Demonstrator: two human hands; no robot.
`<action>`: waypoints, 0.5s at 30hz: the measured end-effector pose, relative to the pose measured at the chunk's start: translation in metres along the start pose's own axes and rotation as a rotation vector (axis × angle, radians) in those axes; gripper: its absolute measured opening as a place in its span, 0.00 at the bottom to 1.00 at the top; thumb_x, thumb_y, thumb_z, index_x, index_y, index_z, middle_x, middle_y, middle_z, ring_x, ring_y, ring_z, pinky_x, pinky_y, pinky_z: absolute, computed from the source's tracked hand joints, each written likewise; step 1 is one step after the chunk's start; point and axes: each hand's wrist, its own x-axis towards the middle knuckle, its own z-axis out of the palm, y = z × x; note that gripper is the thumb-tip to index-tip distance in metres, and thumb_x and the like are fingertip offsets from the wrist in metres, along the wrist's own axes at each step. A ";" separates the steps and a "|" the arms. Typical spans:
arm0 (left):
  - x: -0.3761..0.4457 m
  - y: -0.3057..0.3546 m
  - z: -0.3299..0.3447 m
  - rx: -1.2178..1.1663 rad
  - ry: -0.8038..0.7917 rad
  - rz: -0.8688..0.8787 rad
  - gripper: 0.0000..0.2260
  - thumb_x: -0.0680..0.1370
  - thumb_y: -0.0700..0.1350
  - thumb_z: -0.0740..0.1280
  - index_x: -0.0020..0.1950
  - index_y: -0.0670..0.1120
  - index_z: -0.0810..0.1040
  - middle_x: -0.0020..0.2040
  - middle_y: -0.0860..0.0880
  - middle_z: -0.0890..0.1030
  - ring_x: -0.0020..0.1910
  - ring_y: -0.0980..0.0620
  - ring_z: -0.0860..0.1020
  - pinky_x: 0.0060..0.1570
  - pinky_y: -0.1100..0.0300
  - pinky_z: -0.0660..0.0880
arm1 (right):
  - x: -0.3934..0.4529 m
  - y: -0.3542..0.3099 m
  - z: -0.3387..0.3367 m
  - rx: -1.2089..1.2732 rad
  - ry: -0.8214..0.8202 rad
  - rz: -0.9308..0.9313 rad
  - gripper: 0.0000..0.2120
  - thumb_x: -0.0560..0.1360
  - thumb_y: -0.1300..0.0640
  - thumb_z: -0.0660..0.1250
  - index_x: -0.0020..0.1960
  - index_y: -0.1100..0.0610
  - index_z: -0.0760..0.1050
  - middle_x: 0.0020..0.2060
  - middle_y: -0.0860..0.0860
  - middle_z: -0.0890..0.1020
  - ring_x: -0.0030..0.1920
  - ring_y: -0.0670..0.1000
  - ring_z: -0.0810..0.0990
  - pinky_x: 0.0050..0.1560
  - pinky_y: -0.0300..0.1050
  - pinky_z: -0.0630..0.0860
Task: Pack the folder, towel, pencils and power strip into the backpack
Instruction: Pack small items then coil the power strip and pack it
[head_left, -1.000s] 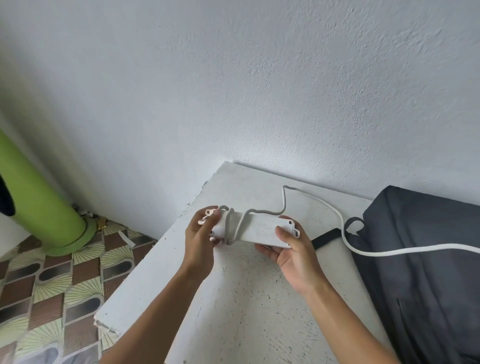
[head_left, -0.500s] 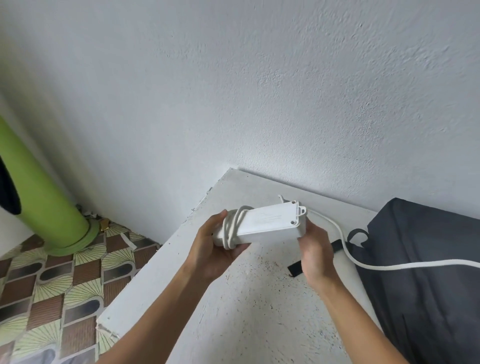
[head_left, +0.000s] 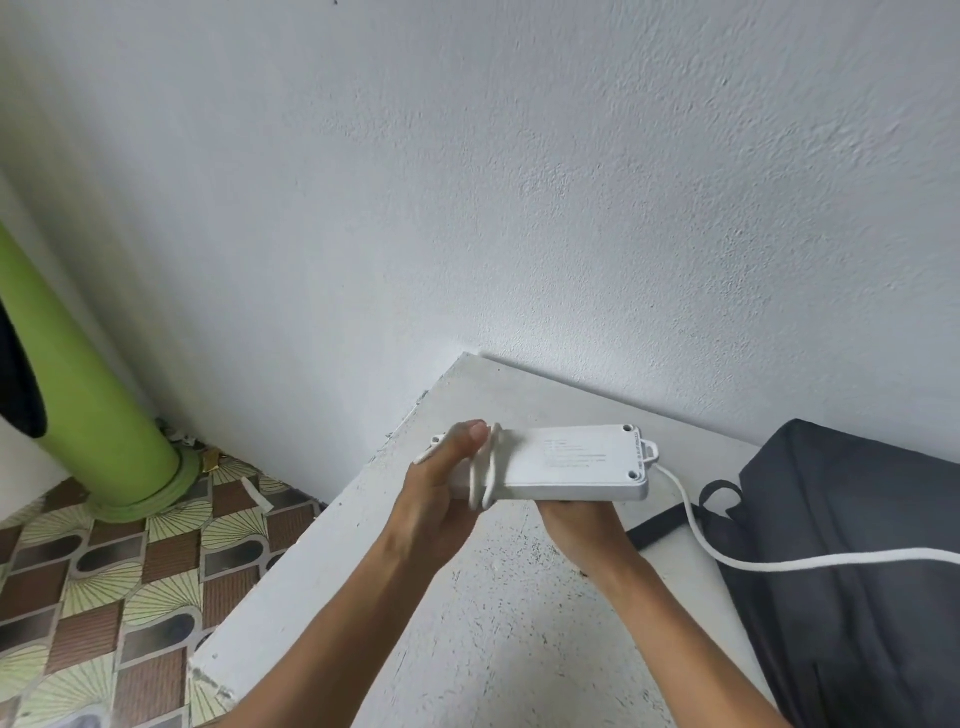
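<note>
A white power strip (head_left: 566, 462) is held above the table with its underside up. My left hand (head_left: 441, 493) grips its left end, thumb pressed by two loops of white cable (head_left: 727, 556) wound round the body. My right hand (head_left: 582, 525) supports the strip from beneath, near its right end. The rest of the cable runs from the right end across the dark grey backpack (head_left: 857, 571), which lies flat at the right, and out of frame. Folder, towel and pencils are not in view.
The white speckled table (head_left: 493, 623) stands against a white wall (head_left: 467, 208); its left edge drops to a patterned tile floor (head_left: 104, 571). A green pillar (head_left: 88, 405) rises at the left. A black backpack strap (head_left: 654, 530) lies on the table.
The strip has been turned over so its underside faces up and lifted a little. More cable is wound round its left end. My right hand has slid under the strip.
</note>
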 end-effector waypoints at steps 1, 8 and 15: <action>-0.001 0.001 0.002 -0.030 -0.024 -0.008 0.05 0.68 0.40 0.71 0.43 0.42 0.80 0.49 0.40 0.81 0.46 0.45 0.81 0.41 0.51 0.77 | 0.001 0.000 0.001 0.008 0.028 -0.003 0.19 0.76 0.73 0.59 0.36 0.51 0.64 0.34 0.47 0.71 0.35 0.41 0.71 0.38 0.29 0.67; -0.001 0.014 0.012 -0.106 -0.025 0.097 0.09 0.67 0.34 0.68 0.38 0.44 0.69 0.41 0.40 0.81 0.39 0.40 0.81 0.35 0.45 0.71 | 0.000 -0.012 0.007 0.128 -0.002 0.100 0.15 0.77 0.69 0.61 0.33 0.58 0.74 0.27 0.44 0.77 0.28 0.40 0.75 0.33 0.31 0.70; 0.010 0.021 0.006 -0.205 0.056 0.235 0.12 0.66 0.29 0.68 0.35 0.44 0.70 0.41 0.42 0.78 0.48 0.44 0.81 0.47 0.51 0.78 | -0.002 -0.023 0.009 0.450 -0.063 0.051 0.11 0.72 0.62 0.71 0.54 0.58 0.77 0.44 0.48 0.82 0.48 0.46 0.80 0.51 0.39 0.77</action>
